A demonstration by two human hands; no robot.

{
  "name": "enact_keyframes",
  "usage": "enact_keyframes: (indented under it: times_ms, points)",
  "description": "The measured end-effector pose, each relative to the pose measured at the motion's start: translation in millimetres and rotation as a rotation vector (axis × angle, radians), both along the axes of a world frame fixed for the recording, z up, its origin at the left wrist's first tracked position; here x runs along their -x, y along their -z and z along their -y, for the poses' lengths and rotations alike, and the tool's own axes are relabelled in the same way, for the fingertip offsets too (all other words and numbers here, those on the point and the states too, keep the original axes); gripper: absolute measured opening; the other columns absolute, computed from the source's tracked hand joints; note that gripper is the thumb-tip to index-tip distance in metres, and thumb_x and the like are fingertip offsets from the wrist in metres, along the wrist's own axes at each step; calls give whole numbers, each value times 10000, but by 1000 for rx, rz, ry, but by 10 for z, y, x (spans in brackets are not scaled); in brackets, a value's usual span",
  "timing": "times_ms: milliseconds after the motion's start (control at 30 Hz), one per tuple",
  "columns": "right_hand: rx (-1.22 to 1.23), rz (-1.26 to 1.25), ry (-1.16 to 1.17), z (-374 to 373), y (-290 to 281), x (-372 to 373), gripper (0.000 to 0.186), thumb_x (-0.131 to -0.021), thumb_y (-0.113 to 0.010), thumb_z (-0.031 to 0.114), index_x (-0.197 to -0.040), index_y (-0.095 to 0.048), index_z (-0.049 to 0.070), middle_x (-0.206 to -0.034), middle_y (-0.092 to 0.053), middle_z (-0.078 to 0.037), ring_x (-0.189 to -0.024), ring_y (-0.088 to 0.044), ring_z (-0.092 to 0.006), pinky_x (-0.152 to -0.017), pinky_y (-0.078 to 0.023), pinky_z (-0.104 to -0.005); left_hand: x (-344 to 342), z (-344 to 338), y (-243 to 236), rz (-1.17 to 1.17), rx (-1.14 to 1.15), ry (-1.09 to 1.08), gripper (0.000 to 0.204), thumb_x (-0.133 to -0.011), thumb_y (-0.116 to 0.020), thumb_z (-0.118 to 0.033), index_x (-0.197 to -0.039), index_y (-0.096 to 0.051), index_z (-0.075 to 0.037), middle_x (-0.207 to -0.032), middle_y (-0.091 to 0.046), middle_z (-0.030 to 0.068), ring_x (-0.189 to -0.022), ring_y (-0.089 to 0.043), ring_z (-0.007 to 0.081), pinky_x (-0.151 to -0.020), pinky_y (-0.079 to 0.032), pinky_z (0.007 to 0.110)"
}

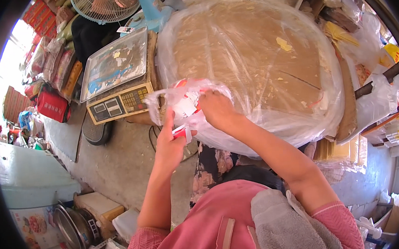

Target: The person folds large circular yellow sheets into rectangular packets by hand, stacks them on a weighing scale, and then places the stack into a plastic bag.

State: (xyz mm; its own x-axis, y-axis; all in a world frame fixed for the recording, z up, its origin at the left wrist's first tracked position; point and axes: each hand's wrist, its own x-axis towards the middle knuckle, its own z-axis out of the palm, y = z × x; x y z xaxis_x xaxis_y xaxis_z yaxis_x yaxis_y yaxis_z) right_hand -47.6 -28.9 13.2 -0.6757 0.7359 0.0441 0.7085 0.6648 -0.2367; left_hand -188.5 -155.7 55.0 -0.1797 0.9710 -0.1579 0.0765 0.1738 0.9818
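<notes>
A clear plastic bag (pixel 211 85) with white and red paper pieces (pixel 186 104) in it lies at the near left edge of the plastic-covered round surface (pixel 249 42). My right hand (pixel 218 109) is over the bag's mouth, its fingers curled down among the pieces; whether they pinch one is hidden. Beside the bag, my left hand (pixel 168 145) is closed around a few small red-and-white paper pieces (pixel 180 132), with a finger or thumb raised against the bag's side.
To the left stands a weighing scale (pixel 122 104) with a metal tray (pixel 116 61). A blue fan (pixel 147 12) is behind it. A red bag (pixel 53 104) and a black shoe-like object (pixel 97 132) are further left. Metal pans (pixel 72 226) sit at lower left; packed shelves (pixel 383 102) line the right.
</notes>
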Motion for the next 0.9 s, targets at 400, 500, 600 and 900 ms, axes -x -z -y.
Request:
enact_keyframes:
  times_ms: [400,500,600,900]
  points:
    - [198,-186,27,-170,323,506,318,-728,-765,142,-971,-610,9,-978,-641,-196,-929,-629,-374,-797,-489,-457,32,65,-195,231,-119,-98,997,-630,-390,132,-1555,-129,-133,-1540,-246,220,-1071,-651,356,-910,-516,334]
    - [192,-283,55,-140,330,494,311,-719,-767,127,-957,-600,17,-981,-646,-181,-911,-630,-366,-778,-487,-454,57,67,-177,226,-122,-104,986,-631,-400,125,-1551,-141,-119,-1532,-259,223,-1064,-654,357,-915,-514,334]
    - [277,-370,34,-197,299,353,324,-696,-774,128,-965,-619,35,-927,-658,-160,-894,-633,-356,-763,-488,-451,66,41,-215,312,-86,-55,925,-697,-373,182,-1544,-96,-66,-1562,-164,215,-1211,-560,314,-970,-491,353]
    - [95,-200,-3,-476,-75,284,268,-708,-617,13,-975,-643,28,-927,-676,-183,-915,-634,-369,-811,-490,-466,128,-289,-291,467,-81,-59,904,-583,-418,146,-1471,-258,88,-1259,-572,233,-1097,-638,342,-928,-499,342]
